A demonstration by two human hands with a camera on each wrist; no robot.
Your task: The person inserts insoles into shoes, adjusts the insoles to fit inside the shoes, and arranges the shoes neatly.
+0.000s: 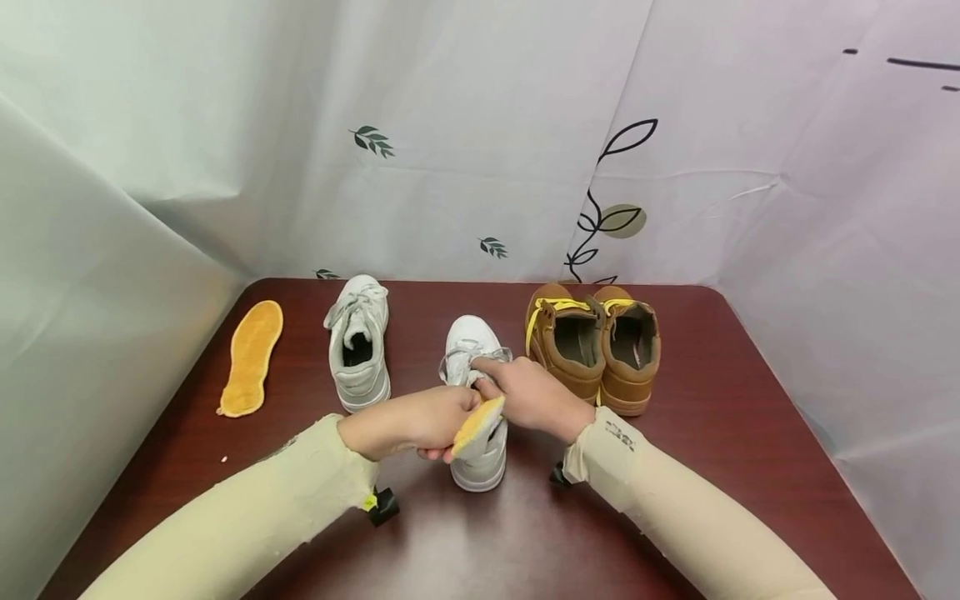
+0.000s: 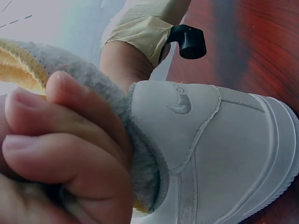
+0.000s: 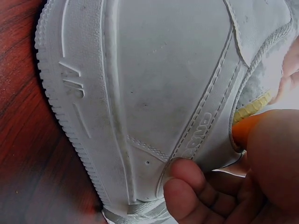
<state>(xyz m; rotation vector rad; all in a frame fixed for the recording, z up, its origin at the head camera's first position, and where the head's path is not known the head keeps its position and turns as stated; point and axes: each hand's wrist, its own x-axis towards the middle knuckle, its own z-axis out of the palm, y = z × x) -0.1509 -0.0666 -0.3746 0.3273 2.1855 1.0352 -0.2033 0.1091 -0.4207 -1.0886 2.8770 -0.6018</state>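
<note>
Left arm (image 1: 247, 500) and right arm (image 1: 690, 500), both pale-sleeved, angle in over the desk (image 1: 750, 417) from its near side, hands meeting mid-desk, well short of the far edge. Left hand (image 1: 431, 419)'s fingers are curled in a grip; right hand (image 1: 538, 398)'s got its index finger pointing toward the left edge, lower fingers bent.

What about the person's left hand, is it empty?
No, the head view shows the left hand gripping a fluffy yellow insole above the back part of a white shoe.
</note>
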